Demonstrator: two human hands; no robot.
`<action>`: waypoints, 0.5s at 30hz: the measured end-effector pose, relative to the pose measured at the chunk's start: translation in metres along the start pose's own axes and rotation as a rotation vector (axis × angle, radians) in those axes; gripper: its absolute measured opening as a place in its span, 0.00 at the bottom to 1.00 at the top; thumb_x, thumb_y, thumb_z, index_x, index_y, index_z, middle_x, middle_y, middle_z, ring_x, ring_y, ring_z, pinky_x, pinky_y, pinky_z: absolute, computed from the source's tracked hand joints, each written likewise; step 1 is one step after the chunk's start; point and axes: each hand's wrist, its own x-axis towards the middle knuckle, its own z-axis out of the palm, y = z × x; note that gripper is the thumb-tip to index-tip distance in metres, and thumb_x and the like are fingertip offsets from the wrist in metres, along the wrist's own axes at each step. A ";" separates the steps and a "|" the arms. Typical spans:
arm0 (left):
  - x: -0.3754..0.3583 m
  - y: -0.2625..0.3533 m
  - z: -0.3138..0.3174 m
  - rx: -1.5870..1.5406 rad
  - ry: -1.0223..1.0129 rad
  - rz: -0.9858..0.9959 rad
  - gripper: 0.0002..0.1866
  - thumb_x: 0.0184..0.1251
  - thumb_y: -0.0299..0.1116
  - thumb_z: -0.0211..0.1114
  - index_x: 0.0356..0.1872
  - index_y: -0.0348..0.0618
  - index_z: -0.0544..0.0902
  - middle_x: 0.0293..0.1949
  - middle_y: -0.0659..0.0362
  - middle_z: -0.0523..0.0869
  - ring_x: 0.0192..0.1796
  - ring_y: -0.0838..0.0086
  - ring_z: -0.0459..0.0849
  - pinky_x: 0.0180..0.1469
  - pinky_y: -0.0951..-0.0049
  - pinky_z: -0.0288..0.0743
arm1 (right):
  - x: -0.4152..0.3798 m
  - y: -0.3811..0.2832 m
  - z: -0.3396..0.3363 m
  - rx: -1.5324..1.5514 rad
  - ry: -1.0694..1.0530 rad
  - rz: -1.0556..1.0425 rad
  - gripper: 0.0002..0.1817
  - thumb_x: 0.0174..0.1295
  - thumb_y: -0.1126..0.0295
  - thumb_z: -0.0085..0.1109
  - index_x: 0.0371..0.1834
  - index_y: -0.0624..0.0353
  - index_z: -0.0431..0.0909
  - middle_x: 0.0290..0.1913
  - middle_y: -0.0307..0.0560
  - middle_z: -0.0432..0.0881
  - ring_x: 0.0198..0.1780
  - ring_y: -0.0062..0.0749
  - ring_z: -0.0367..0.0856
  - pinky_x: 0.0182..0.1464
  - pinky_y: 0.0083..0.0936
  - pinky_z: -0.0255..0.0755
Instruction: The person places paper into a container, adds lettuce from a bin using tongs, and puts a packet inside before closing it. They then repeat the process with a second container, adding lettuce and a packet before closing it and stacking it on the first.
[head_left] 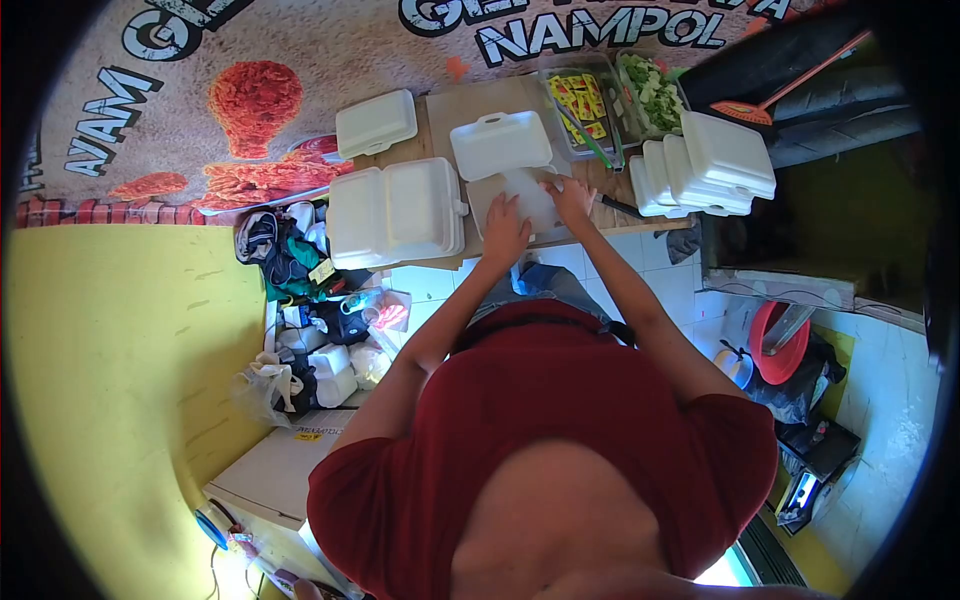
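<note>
Well to the left of the left hand, a large closed white foam box (395,213) with a two-part ribbed lid sits on the brown wooden counter (440,115). A smaller closed white foam box (376,123) lies beyond it, farther from the person and also left of the left hand. Directly beyond both hands, the raised lid (502,144) of an open white foam box leans back, while its shallow base (488,192) lies under them.

The left hand (507,230) is open, its fingers spread and slightly bent, with the fingertips down on a translucent whitish sheet (530,197) that lies over the base. Just to its right, the right hand (572,203) is partly curled, thumb and fingers at the sheet's right edge; whether they pinch it closed, I cannot tell.

Beyond the right hand and a little to its right stands a clear plastic container (580,108) of yellow-and-red sachets (577,98), a long green implement (590,137) slanting across it. Just right of the right hand, a slim black handle (621,207) points away to the right. Farther right and beyond, a clear tub holds chopped green leaves (655,95). Well to the right of the right hand, several white foam boxes (725,160) are stacked in a slanting overlap near the counter's end.
</note>
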 end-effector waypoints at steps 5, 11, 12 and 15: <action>0.004 -0.001 0.016 0.158 -0.008 -0.012 0.27 0.58 0.37 0.59 0.59 0.39 0.65 0.61 0.39 0.62 0.64 0.47 0.61 0.64 0.54 0.56 | 0.001 -0.003 -0.002 0.023 0.023 -0.015 0.32 0.50 0.37 0.54 0.46 0.52 0.80 0.40 0.54 0.80 0.50 0.44 0.73 0.54 0.45 0.56; 0.014 -0.029 0.030 0.267 0.002 -0.056 0.29 0.54 0.37 0.60 0.58 0.40 0.66 0.59 0.40 0.64 0.62 0.48 0.62 0.64 0.53 0.55 | -0.001 -0.014 -0.005 0.015 0.062 -0.071 0.32 0.50 0.44 0.58 0.54 0.52 0.72 0.46 0.52 0.75 0.54 0.44 0.69 0.53 0.44 0.56; 0.014 -0.029 0.029 0.278 -0.017 -0.076 0.29 0.53 0.36 0.60 0.58 0.39 0.66 0.59 0.40 0.63 0.63 0.49 0.61 0.65 0.52 0.54 | -0.009 -0.021 -0.007 0.037 0.171 -0.107 0.33 0.50 0.46 0.59 0.57 0.52 0.69 0.49 0.52 0.73 0.56 0.45 0.67 0.53 0.43 0.56; 0.014 -0.026 0.029 0.300 -0.068 -0.130 0.30 0.53 0.36 0.59 0.59 0.38 0.65 0.60 0.41 0.62 0.66 0.49 0.57 0.66 0.51 0.50 | -0.022 -0.028 -0.008 0.069 0.231 -0.256 0.34 0.51 0.56 0.62 0.61 0.51 0.61 0.55 0.51 0.66 0.58 0.46 0.63 0.53 0.42 0.59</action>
